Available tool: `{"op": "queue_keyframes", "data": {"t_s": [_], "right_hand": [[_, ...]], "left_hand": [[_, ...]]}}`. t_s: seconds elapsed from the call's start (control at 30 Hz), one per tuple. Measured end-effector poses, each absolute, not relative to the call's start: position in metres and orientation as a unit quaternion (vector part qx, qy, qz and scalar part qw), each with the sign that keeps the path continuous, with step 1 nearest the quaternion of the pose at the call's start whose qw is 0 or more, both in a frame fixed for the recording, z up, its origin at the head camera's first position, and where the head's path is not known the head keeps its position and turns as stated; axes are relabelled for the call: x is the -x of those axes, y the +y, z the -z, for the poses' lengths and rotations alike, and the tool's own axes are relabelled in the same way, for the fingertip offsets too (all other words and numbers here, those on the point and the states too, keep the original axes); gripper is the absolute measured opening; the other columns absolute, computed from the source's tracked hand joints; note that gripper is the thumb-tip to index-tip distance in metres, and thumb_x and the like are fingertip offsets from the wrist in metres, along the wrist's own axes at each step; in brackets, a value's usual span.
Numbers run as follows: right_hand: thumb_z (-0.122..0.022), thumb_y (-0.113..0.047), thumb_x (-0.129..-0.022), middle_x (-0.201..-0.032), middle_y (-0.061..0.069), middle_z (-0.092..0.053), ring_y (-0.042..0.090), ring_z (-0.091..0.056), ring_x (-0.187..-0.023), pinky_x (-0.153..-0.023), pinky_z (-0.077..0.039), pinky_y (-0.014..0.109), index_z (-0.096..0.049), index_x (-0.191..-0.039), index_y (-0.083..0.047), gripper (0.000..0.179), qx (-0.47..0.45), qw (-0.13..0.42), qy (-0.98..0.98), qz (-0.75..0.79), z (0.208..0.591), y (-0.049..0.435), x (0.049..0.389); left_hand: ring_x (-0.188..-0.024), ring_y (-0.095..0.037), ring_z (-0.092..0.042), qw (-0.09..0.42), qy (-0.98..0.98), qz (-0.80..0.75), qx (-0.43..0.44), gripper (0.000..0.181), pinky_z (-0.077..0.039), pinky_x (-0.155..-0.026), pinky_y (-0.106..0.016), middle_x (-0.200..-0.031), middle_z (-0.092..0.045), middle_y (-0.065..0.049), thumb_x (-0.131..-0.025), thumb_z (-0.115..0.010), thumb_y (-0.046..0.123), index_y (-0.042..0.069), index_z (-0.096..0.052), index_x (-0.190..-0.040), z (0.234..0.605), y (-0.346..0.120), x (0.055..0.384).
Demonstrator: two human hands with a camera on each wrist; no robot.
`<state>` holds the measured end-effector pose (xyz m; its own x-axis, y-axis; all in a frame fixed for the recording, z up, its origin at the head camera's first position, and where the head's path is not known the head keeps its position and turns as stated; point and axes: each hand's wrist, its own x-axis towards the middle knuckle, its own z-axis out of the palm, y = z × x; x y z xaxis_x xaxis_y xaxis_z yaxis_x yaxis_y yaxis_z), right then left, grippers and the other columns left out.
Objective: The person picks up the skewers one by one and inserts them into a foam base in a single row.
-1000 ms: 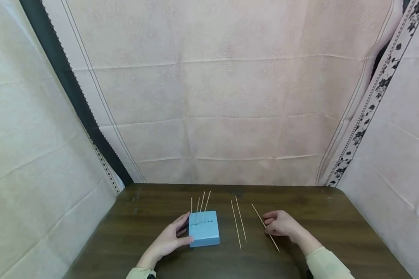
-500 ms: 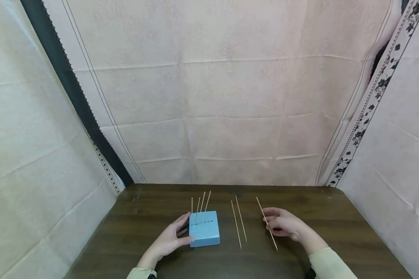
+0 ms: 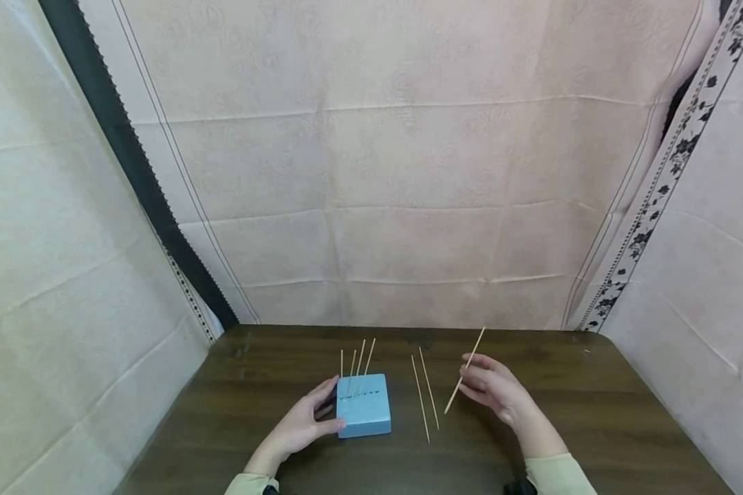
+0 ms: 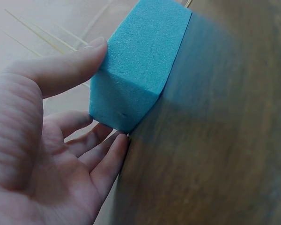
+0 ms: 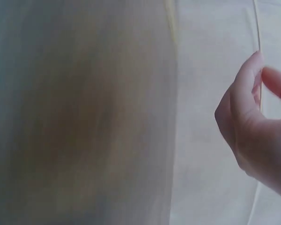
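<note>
A blue foam block [image 3: 365, 410] lies on the table, with several thin bamboo skewers [image 3: 369, 356] stuck upright or slanting in a row of marks on its top. My left hand [image 3: 302, 422] grips the block's left side; in the left wrist view, the thumb presses one face of the foam [image 4: 140, 56] and the fingers reach the opposite side. Off to the right, above the tabletop, my right hand [image 3: 498, 393] pinches another skewer [image 3: 452, 400] between thumb and fingers, its upper end leaning right. In the right wrist view that skewer [image 5: 257, 23] rises from the fingertips.
Two loose skewers, a left one [image 3: 420, 399] and a right one [image 3: 429, 388], lie nearly parallel on the dark wooden table [image 3: 594, 412] between block and right hand. Pale cloth [image 3: 408, 172] hangs behind the table and along both sides.
My right hand has lifted the skewer off the table and turned it from leaning left to leaning right. The left hand and block have hardly moved.
</note>
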<state>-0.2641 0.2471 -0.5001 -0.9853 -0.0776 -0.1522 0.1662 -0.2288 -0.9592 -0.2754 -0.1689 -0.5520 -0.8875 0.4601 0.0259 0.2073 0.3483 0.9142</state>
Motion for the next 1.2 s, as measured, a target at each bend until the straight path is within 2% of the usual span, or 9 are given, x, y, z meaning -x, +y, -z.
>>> {"op": "queue_keyframes", "data": {"t_s": [0.1,0.27,0.5,0.67,0.83,1.2], "right_hand": [[-0.063,-0.003,-0.106,-0.100,0.004,-0.066,0.015,-0.070,-0.088,-0.090,-0.065,0.035,-0.062,-0.120,-0.005,0.015,-0.050,0.043,0.596,0.801,0.493,0.230,0.264],[-0.062,-0.004,-0.107,-0.097,0.004,-0.070,0.015,-0.073,-0.086,-0.086,-0.066,0.034,-0.062,-0.120,0.000,0.013,-0.053,-0.014,0.586,0.809,0.483,0.196,0.264],[-0.065,-0.004,-0.106,-0.100,0.013,-0.074,0.029,-0.076,-0.092,-0.086,-0.066,0.039,-0.066,-0.124,0.005,0.020,0.001,-0.076,0.637,0.768,0.473,0.145,0.260],[-0.071,-0.004,-0.103,-0.101,0.016,-0.077,0.039,-0.076,-0.094,-0.083,-0.067,0.036,-0.069,-0.124,-0.001,0.021,0.041,-0.131,0.698,0.703,0.470,0.118,0.259],[-0.074,-0.008,-0.102,-0.099,0.011,-0.079,0.037,-0.077,-0.091,-0.079,-0.065,0.027,-0.072,-0.119,-0.012,0.017,0.075,-0.164,0.761,0.623,0.475,0.103,0.258],[-0.074,-0.012,-0.103,-0.097,-0.001,-0.077,0.031,-0.077,-0.090,-0.074,-0.062,0.028,-0.072,-0.117,-0.021,0.017,0.095,-0.182,0.796,0.569,0.479,0.091,0.256]], "left_hand": [[-0.152,-0.047,-0.038,0.120,0.813,-0.532,-0.205,0.097,-0.044,-0.118,-0.056,-0.172,-0.024,-0.029,-0.094,-0.086,0.030,0.006,-0.030,-0.169,0.551,-0.169,0.275],[-0.152,-0.047,-0.037,0.124,0.812,-0.533,-0.203,0.097,-0.044,-0.118,-0.056,-0.172,-0.024,-0.028,-0.094,-0.086,0.030,0.004,-0.029,-0.169,0.551,-0.168,0.274],[-0.152,-0.047,-0.037,0.124,0.813,-0.532,-0.200,0.096,-0.044,-0.117,-0.057,-0.172,-0.025,-0.029,-0.094,-0.086,0.028,0.005,-0.030,-0.168,0.552,-0.168,0.272],[-0.153,-0.046,-0.037,0.119,0.813,-0.532,-0.206,0.095,-0.044,-0.118,-0.056,-0.172,-0.026,-0.027,-0.094,-0.086,0.027,0.006,-0.031,-0.168,0.552,-0.168,0.274],[-0.152,-0.045,-0.039,0.117,0.811,-0.532,-0.213,0.095,-0.044,-0.118,-0.055,-0.172,-0.025,-0.027,-0.094,-0.085,0.027,0.005,-0.030,-0.169,0.552,-0.168,0.275],[-0.151,-0.045,-0.041,0.116,0.809,-0.535,-0.212,0.093,-0.045,-0.118,-0.053,-0.172,-0.025,-0.027,-0.095,-0.084,0.027,0.007,-0.031,-0.169,0.551,-0.168,0.275]]}}
